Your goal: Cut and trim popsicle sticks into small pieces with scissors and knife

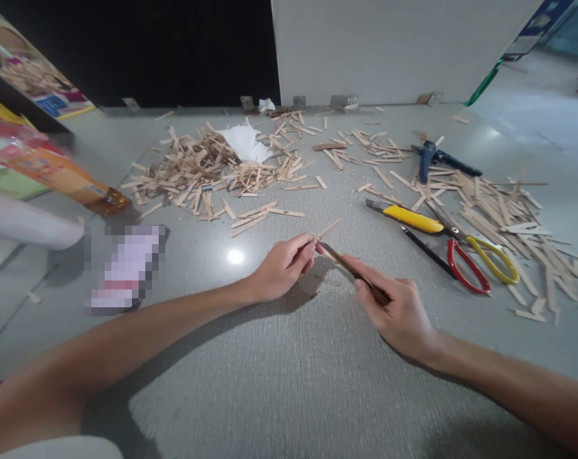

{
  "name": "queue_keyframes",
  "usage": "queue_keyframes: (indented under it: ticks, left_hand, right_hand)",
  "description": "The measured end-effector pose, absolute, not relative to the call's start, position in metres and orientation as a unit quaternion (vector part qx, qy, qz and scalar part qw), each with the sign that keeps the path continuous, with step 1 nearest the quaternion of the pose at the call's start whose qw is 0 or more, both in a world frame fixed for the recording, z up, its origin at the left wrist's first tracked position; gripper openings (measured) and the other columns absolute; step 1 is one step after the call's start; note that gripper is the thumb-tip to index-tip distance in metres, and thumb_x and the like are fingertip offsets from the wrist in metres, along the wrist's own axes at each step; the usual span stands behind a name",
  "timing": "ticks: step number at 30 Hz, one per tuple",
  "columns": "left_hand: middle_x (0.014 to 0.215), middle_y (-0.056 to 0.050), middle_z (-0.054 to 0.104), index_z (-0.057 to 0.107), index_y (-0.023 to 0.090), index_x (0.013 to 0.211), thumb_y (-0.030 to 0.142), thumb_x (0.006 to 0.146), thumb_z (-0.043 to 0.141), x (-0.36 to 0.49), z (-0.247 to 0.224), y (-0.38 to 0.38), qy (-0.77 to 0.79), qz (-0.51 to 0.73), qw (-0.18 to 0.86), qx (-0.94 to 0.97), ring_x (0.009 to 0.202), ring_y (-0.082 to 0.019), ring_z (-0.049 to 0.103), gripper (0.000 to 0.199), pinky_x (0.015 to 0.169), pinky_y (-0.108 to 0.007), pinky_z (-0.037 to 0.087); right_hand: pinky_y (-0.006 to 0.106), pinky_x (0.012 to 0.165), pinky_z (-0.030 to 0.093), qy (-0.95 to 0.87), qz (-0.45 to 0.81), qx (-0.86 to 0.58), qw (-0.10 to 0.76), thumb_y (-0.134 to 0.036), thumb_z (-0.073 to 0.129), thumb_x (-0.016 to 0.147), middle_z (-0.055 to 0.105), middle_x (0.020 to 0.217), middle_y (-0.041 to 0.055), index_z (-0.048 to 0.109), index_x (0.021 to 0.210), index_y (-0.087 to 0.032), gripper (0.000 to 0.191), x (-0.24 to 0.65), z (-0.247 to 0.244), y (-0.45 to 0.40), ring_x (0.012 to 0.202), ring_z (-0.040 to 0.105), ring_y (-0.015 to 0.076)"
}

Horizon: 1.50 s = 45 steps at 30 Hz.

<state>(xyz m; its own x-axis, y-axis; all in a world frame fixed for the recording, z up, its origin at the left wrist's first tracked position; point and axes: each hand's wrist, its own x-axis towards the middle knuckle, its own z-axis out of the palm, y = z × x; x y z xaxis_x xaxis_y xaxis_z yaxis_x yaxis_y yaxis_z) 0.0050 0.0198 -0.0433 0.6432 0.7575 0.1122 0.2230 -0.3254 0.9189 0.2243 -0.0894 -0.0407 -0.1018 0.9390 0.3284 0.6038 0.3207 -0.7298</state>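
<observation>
My left hand (286,264) pinches a thin wooden stick (331,228) near the middle of the grey surface, and the stick's free end points up and to the right. Closed round a dark, slender tool (346,264), my right hand (398,306) is a little to the right. The tool's tip meets the wood at my left fingertips. Which kind of tool it is, I cannot make out, as my fingers cover part of its handle.
Beyond my hands lies a pile of wooden pieces (188,166) with white tissue (246,143). At right are a yellow cutter (410,218), scissors (470,271), a black pen-like tool (427,252), blue-handled pliers (427,159) and more sticks (489,204). A blurred-out rectangular object (129,268) lies left.
</observation>
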Motion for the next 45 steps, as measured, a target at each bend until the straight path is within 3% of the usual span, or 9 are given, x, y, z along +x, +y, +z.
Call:
queue_keyframes:
  ticks: [7, 10, 13, 15, 17, 24, 33, 41, 45]
  left_hand:
    - [0.06, 0.007, 0.05, 0.063, 0.019, 0.098, 0.035, 0.11, 0.041, 0.0047, -0.043, 0.0188, 0.328, 0.276, 0.483, 0.764, 0.052, -0.011, 0.044, 0.03, 0.054, -0.024, 0.034]
    - [0.06, 0.006, 0.05, 0.062, 0.019, 0.095, 0.036, 0.111, 0.041, 0.0046, -0.0447, 0.0193, 0.321, 0.277, 0.497, 0.757, 0.052, -0.011, 0.044, 0.031, 0.054, -0.024, 0.033]
    - [0.059, 0.007, 0.045, 0.06, 0.019, 0.097, 0.041, 0.112, 0.04, 0.0042, -0.0466, 0.0211, 0.314, 0.273, 0.542, 0.73, 0.051, -0.011, 0.04, 0.033, 0.052, -0.025, 0.032]
    - [0.057, 0.009, 0.041, 0.058, 0.02, 0.094, 0.045, 0.112, 0.041, 0.0038, -0.047, 0.0222, 0.305, 0.269, 0.574, 0.711, 0.05, -0.012, 0.036, 0.036, 0.051, -0.025, 0.029]
    - [0.057, 0.009, 0.039, 0.055, 0.021, 0.09, 0.049, 0.112, 0.043, 0.0036, -0.0468, 0.0226, 0.291, 0.263, 0.598, 0.699, 0.05, -0.011, 0.033, 0.038, 0.05, -0.025, 0.027]
    - [0.06, 0.01, 0.035, 0.049, 0.023, 0.086, 0.052, 0.111, 0.046, 0.0049, -0.0462, 0.0214, 0.274, 0.268, 0.645, 0.661, 0.05, -0.01, 0.027, 0.038, 0.048, -0.025, 0.025]
    - [0.06, 0.007, 0.036, 0.038, 0.025, 0.075, 0.046, 0.11, 0.044, 0.0027, -0.0499, 0.0231, 0.305, 0.275, 0.613, 0.675, 0.051, -0.01, 0.03, 0.042, 0.049, -0.025, 0.026]
    - [0.06, 0.009, 0.03, 0.035, 0.025, 0.07, 0.047, 0.109, 0.049, 0.0024, -0.0522, 0.025, 0.277, 0.31, 0.636, 0.65, 0.048, -0.008, 0.027, 0.046, 0.046, -0.023, 0.024]
    - [0.059, 0.01, 0.026, 0.036, 0.025, 0.07, 0.05, 0.108, 0.052, 0.004, -0.0514, 0.0251, 0.272, 0.318, 0.645, 0.639, 0.047, -0.008, 0.025, 0.048, 0.045, -0.022, 0.022]
  right_hand:
    - [0.021, 0.039, 0.036, -0.707, 0.203, -0.551, 0.394, -0.021, 0.052, 0.103, 0.068, 0.056, -0.0008, 0.076, 0.14, -0.002, 0.048, 0.2247, -0.0421, -0.0886, 0.038, 0.036, 0.0087]
    - [0.021, 0.041, 0.044, -0.697, 0.225, -0.554, 0.395, -0.022, 0.054, 0.102, 0.085, 0.08, 0.0064, 0.078, 0.139, -0.009, 0.046, 0.2253, -0.0414, -0.0874, 0.04, 0.049, 0.0087]
    - [0.023, 0.065, 0.064, -0.679, 0.269, -0.55, 0.404, -0.022, 0.056, 0.1, 0.087, 0.116, 0.0104, 0.08, 0.137, -0.015, 0.044, 0.2262, -0.0394, -0.085, 0.073, 0.08, 0.0158]
    - [0.027, 0.084, 0.067, -0.67, 0.293, -0.546, 0.409, -0.022, 0.057, 0.1, 0.084, 0.126, 0.01, 0.081, 0.136, -0.017, 0.043, 0.2271, -0.0382, -0.0834, 0.101, 0.085, 0.0211]
    - [0.028, 0.086, 0.068, -0.666, 0.309, -0.545, 0.405, -0.022, 0.058, 0.1, 0.084, 0.126, 0.0099, 0.081, 0.135, -0.018, 0.042, 0.2282, -0.0376, -0.0823, 0.107, 0.084, 0.0225]
    - [0.028, 0.078, 0.07, -0.652, 0.327, -0.545, 0.412, -0.022, 0.059, 0.1, 0.085, 0.125, 0.0106, 0.081, 0.135, -0.018, 0.042, 0.229, -0.0363, -0.0822, 0.098, 0.085, 0.0226]
    - [0.024, 0.052, 0.06, -0.639, 0.317, -0.57, 0.408, -0.024, 0.061, 0.1, 0.088, 0.11, 0.0102, 0.082, 0.136, -0.02, 0.042, 0.229, -0.0379, -0.0847, 0.074, 0.079, 0.0202]
    - [0.031, 0.078, 0.07, -0.653, 0.315, -0.552, 0.413, -0.023, 0.06, 0.1, 0.085, 0.126, 0.0112, 0.082, 0.135, -0.02, 0.041, 0.2297, -0.0366, -0.0841, 0.105, 0.084, 0.0256]
    - [0.032, 0.079, 0.07, -0.656, 0.319, -0.548, 0.409, -0.022, 0.06, 0.101, 0.085, 0.127, 0.0109, 0.081, 0.135, -0.02, 0.041, 0.2295, -0.0362, -0.0848, 0.101, 0.085, 0.0251]
